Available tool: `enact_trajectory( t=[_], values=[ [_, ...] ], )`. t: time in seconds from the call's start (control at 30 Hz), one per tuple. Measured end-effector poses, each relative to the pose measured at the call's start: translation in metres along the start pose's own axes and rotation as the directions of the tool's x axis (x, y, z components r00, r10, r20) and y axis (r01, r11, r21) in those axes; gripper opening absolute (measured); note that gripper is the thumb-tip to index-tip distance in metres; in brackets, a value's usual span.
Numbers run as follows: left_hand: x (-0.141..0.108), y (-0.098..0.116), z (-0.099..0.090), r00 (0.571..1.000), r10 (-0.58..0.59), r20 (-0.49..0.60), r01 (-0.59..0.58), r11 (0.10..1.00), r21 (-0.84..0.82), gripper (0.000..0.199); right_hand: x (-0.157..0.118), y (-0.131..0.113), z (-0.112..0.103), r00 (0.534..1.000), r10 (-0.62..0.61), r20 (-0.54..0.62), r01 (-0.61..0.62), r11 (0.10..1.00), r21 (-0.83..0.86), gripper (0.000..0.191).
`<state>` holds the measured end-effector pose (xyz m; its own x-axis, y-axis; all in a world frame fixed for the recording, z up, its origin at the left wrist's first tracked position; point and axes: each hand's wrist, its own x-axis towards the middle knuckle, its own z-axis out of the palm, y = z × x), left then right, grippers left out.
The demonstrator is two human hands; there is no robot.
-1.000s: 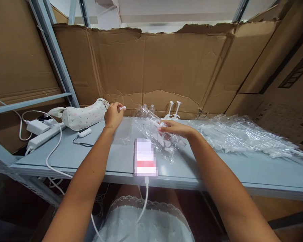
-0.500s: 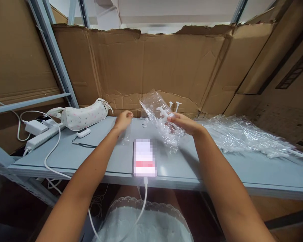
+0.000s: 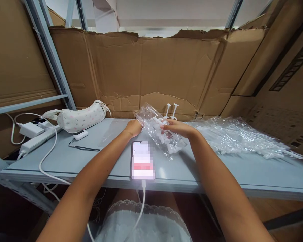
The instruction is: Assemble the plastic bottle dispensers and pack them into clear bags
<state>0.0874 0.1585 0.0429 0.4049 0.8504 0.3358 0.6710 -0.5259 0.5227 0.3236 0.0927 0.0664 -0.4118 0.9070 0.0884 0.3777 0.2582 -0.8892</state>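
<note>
My right hand (image 3: 175, 128) is closed on a clear plastic bag (image 3: 147, 116) with white plastic pieces in it, gripping it at its right side. Two white T-topped plastic rods (image 3: 175, 109) stand up just behind that hand; whether they are inside the bag is unclear. My left hand (image 3: 133, 128) rests low over the table at the bag's left edge. Its fingers are curled and point away from me, so what they hold, if anything, is hidden. A flat clear plastic piece (image 3: 111, 131) lies to the left of this hand.
A lit phone (image 3: 142, 159) lies at the table's (image 3: 176, 178) front edge, with a white cable (image 3: 144, 198) plugged in. To the right spreads a heap of clear bags (image 3: 237, 136). On the left are a white pouch (image 3: 82, 117), a small white device (image 3: 80, 134) and a power strip (image 3: 37, 141). Cardboard (image 3: 146, 70) walls the back.
My left hand has moved right and slightly down, up to the bag's edge. My right hand and the bag have shifted a little left and lower in view.
</note>
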Motion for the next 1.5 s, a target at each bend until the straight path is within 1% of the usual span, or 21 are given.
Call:
enact_trajectory(
  t=[0.07,0.1,0.17,0.23,0.27,0.33,0.4,0.47,0.53,0.57,0.63,0.67,0.73,0.83,0.93,1.03,1.1,1.17,1.27,1.4,1.5],
  values=[
    [-0.005,-0.004,-0.012,0.995,0.001,-0.099,0.012,0.991,0.133,0.005,0.001,0.003,-0.001,1.000,0.017,-0.010,-0.018,1.000,-0.019,0.032],
    [-0.007,-0.007,-0.019,0.987,-0.011,-0.158,0.033,0.990,0.134,0.005,0.001,0.004,-0.002,0.999,0.029,-0.016,-0.030,0.999,-0.030,0.032],
    [-0.009,-0.012,-0.030,0.951,-0.076,-0.299,0.086,0.996,0.021,0.010,0.002,0.007,-0.002,0.998,0.060,-0.020,-0.061,0.997,-0.044,0.034],
    [-0.010,-0.016,-0.038,0.899,-0.141,-0.414,0.080,0.984,-0.161,0.015,0.002,0.007,0.000,0.997,0.083,-0.010,-0.083,0.995,-0.050,0.034],
    [-0.010,-0.017,-0.040,0.880,-0.162,-0.446,0.051,0.967,-0.250,0.016,0.002,0.007,0.002,0.996,0.088,-0.006,-0.088,0.995,-0.053,0.033],
    [-0.010,-0.018,-0.042,0.876,-0.167,-0.453,-0.012,0.931,-0.365,0.018,0.003,0.007,0.005,0.996,0.088,0.008,-0.087,0.994,-0.063,0.032],
    [-0.010,-0.016,-0.040,0.898,-0.142,-0.416,-0.023,0.930,-0.368,0.016,0.003,0.005,0.007,0.996,0.082,0.037,-0.079,0.994,-0.071,0.032],
    [-0.012,-0.013,-0.037,0.916,-0.138,-0.376,0.002,0.941,-0.339,0.018,0.003,0.004,0.007,0.994,0.070,0.078,-0.065,0.996,-0.068,0.032],
    [-0.015,-0.010,-0.034,0.916,-0.206,-0.343,0.049,0.909,-0.414,0.034,0.002,0.002,0.007,0.995,0.039,0.090,-0.034,0.998,-0.052,0.032],
    [-0.016,-0.008,-0.034,0.917,-0.262,-0.302,0.082,0.862,-0.499,0.043,0.002,0.001,0.007,0.997,0.019,0.079,-0.016,0.999,-0.038,0.031],
    [-0.020,-0.003,-0.033,0.928,-0.344,-0.145,0.159,0.715,-0.680,0.054,0.002,-0.001,0.008,0.999,-0.012,0.042,0.012,1.000,0.000,0.031],
    [-0.023,0.000,-0.033,0.938,-0.344,-0.045,0.197,0.635,-0.747,0.059,0.001,-0.002,0.009,0.999,-0.022,0.024,0.021,0.999,0.024,0.031],
    [-0.027,0.007,-0.031,0.952,-0.267,0.151,0.273,0.515,-0.812,0.065,0.001,-0.005,0.013,0.999,-0.035,0.006,0.034,0.997,0.074,0.032],
    [-0.033,0.019,-0.027,0.941,-0.094,0.324,0.331,0.453,-0.828,0.064,0.002,-0.009,0.020,0.998,-0.055,0.032,0.049,0.987,0.150,0.033],
    [-0.037,0.030,-0.025,0.933,0.006,0.360,0.326,0.414,-0.850,0.054,0.002,-0.010,0.024,0.993,-0.061,0.098,0.036,0.972,0.231,0.038],
    [-0.039,0.035,-0.028,0.936,0.000,0.352,0.326,0.375,-0.868,0.050,0.002,-0.008,0.025,0.985,-0.042,0.166,-0.012,0.949,0.314,0.050],
    [-0.039,0.035,-0.031,0.934,-0.004,0.358,0.336,0.354,-0.873,0.049,0.002,-0.007,0.024,0.987,-0.016,0.157,-0.039,0.940,0.339,0.053],
    [-0.038,0.034,-0.034,0.927,0.018,0.374,0.345,0.349,-0.871,0.048,0.003,-0.006,0.022,0.994,-0.004,0.107,-0.032,0.942,0.334,0.053],
    [-0.039,0.033,-0.036,0.917,0.077,0.392,0.339,0.368,-0.866,0.048,0.004,-0.007,0.021,0.999,-0.036,0.005,0.033,0.953,0.301,0.051],
    [-0.043,0.036,-0.038,0.871,0.160,0.464,0.360,0.434,-0.826,0.048,0.004,-0.011,0.022,0.985,-0.071,-0.154,0.112,0.955,0.276,0.047],
    [-0.045,0.039,-0.037,0.846,0.186,0.499,0.372,0.463,-0.804,0.048,0.004,-0.014,0.024,0.975,-0.076,-0.209,0.130,0.957,0.260,0.046]
  ],
)
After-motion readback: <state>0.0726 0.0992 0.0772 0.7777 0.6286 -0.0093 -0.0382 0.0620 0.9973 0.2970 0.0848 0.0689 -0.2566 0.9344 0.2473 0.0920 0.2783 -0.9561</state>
